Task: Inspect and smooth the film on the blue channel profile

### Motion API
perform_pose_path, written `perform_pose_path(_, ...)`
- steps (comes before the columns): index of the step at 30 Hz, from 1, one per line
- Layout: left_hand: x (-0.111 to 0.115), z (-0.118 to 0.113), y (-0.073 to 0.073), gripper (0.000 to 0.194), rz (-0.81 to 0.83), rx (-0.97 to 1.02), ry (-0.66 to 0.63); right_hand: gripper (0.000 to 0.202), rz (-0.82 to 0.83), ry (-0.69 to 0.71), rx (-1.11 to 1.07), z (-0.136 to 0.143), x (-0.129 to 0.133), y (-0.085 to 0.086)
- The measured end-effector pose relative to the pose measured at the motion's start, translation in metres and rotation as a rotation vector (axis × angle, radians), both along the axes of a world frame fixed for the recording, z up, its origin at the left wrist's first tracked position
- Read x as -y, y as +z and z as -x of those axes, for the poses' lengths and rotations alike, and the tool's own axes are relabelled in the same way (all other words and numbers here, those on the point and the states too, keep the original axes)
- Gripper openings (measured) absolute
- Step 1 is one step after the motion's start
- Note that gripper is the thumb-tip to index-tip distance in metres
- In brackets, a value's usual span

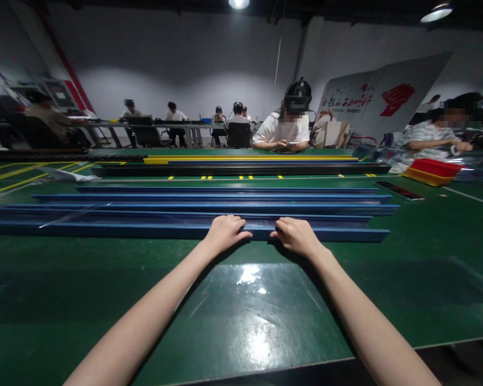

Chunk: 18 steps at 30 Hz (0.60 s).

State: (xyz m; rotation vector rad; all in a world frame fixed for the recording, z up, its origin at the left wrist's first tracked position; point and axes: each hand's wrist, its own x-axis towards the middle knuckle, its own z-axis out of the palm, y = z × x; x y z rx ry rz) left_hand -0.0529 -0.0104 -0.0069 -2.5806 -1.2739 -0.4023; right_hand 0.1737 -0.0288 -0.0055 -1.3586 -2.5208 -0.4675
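Note:
Both my hands rest on the nearest long blue channel strip [334, 235], which lies across the green table [177, 305]. My left hand [225, 233] has its fingers curled over the strip, with the thumb along its front edge. A short way to the right, my right hand [295, 235] grips the same strip in the same manner, thumb pointing left. More blue strips [209, 198] lie parallel just behind it. A clear film [78, 214] crosses the strips at the left.
Black strips [241, 170] and yellow strips [265, 158] lie farther back. On the right are a phone [398, 190] and a red and yellow bin [432, 171]. Across the table a person [285, 128] holds a phone. Another person [434, 128] sits at the right.

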Motion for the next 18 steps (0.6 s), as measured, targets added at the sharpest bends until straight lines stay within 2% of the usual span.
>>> perform_pose_path(11, 0.002, 0.001, 0.002, 0.032, -0.001, 0.013, -0.038, 0.027, 0.044, -0.098, 0.02, -0.017, 0.002, 0.004)
perform_pose_path(18, -0.001, 0.002, -0.001, 0.029, 0.029, 0.022, -0.099, 0.028, 0.051, -0.107, 0.013, -0.023, 0.003, 0.002)
